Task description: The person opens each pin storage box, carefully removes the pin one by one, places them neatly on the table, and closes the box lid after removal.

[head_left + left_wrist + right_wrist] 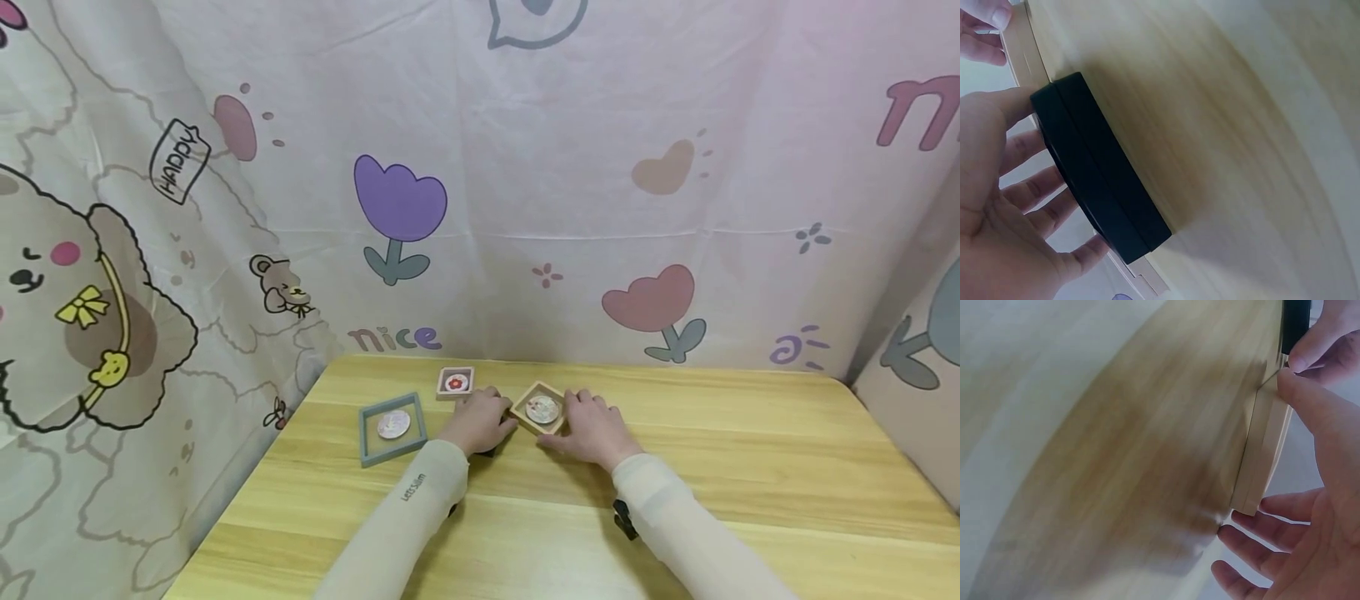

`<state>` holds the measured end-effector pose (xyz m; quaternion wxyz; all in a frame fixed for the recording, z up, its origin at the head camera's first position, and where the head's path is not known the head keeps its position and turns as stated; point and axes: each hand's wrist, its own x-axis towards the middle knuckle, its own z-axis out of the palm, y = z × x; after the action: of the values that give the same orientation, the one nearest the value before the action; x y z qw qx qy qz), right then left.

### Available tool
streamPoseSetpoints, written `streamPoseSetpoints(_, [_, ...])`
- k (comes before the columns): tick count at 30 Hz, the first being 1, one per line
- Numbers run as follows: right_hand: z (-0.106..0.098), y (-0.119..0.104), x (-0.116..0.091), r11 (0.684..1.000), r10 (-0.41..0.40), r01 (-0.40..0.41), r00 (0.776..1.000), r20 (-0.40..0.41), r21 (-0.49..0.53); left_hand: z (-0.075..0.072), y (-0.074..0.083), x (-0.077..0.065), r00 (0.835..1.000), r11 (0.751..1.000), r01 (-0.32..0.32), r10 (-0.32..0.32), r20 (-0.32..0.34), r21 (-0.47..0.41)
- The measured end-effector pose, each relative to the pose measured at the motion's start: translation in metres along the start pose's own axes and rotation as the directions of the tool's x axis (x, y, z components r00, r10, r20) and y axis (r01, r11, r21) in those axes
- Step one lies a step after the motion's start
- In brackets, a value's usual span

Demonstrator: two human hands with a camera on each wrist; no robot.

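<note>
My right hand (596, 429) grips a square light-wood frame (529, 422) by its right side, thumb at the near corner. A round patterned disc (542, 409) lies inside that frame. In the right wrist view the frame's wooden side (1260, 456) shows between thumb and fingers. Just left of it, my left hand (478, 419) holds a black box-like frame (1100, 169), thumb at one end and fingers along its far side. From the head view the hand covers most of the black piece, and its inside is hidden.
Left of the hands lies a larger grey-blue square frame (363, 433) with a pale round disc (393, 424). Behind the left hand is a small pink frame (444, 396) holding a red-flower disc (457, 382). A printed curtain (495, 208) hangs behind the wooden table (750, 450).
</note>
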<state>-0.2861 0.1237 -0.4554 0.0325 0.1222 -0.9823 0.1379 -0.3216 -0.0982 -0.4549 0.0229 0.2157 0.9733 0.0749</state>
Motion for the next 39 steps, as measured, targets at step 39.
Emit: streamPoseSetpoints(39, [-0.001, 0.019, -0.023, 0.987, -0.058, 0.059, 0.998, -0.009, 0.148, 0.011, 0.028, -0.025, 0.985, 0.981, -0.149, 0.159, -0.071, 0.127])
